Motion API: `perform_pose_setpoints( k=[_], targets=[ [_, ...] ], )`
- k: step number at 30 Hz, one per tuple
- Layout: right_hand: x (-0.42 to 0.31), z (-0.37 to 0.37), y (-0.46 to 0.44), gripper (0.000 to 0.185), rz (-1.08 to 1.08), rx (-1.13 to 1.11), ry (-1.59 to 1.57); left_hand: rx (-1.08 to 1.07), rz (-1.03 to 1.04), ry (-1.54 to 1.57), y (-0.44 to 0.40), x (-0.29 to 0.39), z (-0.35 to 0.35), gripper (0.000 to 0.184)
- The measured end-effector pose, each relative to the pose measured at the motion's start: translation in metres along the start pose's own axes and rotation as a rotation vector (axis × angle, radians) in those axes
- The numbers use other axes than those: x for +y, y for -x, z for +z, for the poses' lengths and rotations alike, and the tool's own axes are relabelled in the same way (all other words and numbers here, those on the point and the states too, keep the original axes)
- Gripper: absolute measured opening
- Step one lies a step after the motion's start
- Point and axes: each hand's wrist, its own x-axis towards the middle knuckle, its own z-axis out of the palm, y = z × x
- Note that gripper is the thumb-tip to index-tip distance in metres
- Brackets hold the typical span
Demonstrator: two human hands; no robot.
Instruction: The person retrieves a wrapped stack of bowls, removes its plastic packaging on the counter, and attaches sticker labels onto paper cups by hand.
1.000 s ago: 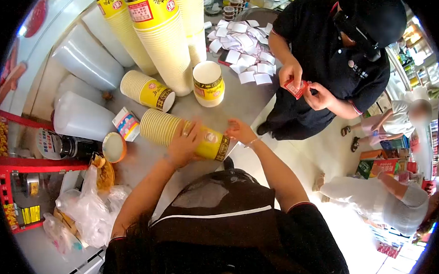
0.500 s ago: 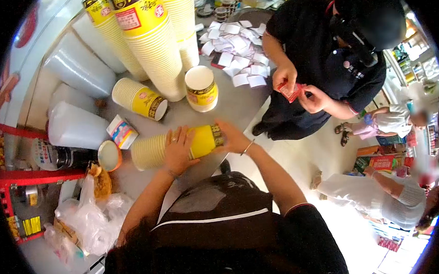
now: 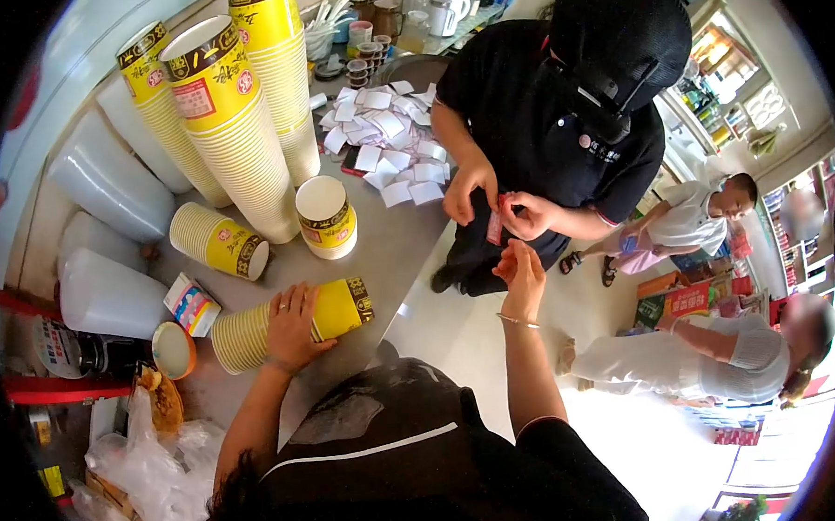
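A stack of yellow-and-cream paper cups [image 3: 338, 307] lies on its side at the counter's near edge. My left hand [image 3: 294, 327] is wrapped over the middle of this stack, holding it against the counter. Off the counter on the right, my right hand [image 3: 522, 276] is raised with its fingers loosely bent and nothing visible in them. It is just below a co-worker's hands [image 3: 522, 215], which hold a small red packet [image 3: 494, 227]. A shorter cup stack [image 3: 327, 229] stands upright, and another stack [image 3: 213, 240] lies on its side beyond my left hand.
Tall cup stacks [image 3: 230, 129] rise at the back of the counter [image 3: 393, 229]. Many small white paper pieces [image 3: 389, 131] lie heaped beside them. White plastic containers [image 3: 111, 292], a small carton [image 3: 192, 306] and plastic bags [image 3: 156, 467] are on the left. A co-worker [image 3: 523, 107] stands at the right edge.
My right hand has left the end of the cup stack and moved right and up toward the co-worker's hands. My left hand stays on the stack. The view has shifted right.
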Motion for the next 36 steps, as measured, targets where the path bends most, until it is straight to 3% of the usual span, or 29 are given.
perform_pose_setpoints(
  k=[10, 23, 26, 30, 33, 36],
  targets=[
    [0.009, 0.003, 0.029, 0.020, 0.085, -0.087, -0.107, 0.043, 0.050, -0.022, 0.006, -0.002, 0.005, 0.096],
    [-0.002, -0.007, 0.028, 0.016, -0.027, -0.032, -0.001, -0.043, -0.015, 0.003, 0.006, -0.002, 0.002, 0.096],
    [-0.005, -0.001, 0.019, 0.014, -0.240, -0.073, 0.241, -0.026, -0.005, -0.013, 0.006, -0.004, 0.009, 0.097],
    [-0.044, 0.044, 0.018, 0.021, -0.762, -0.174, 0.750, 0.036, 0.013, -0.015, 0.008, -0.005, 0.013, 0.095],
    [-0.047, 0.064, 0.004, 0.027, -0.787, -0.138, 1.005, 0.051, 0.012, 0.025, 0.007, -0.001, 0.004, 0.092],
    [-0.045, 0.063, -0.018, 0.030, -0.573, -0.267, 1.115, 0.022, 0.009, 0.041, 0.002, -0.001, 0.002, 0.092]
  ],
)
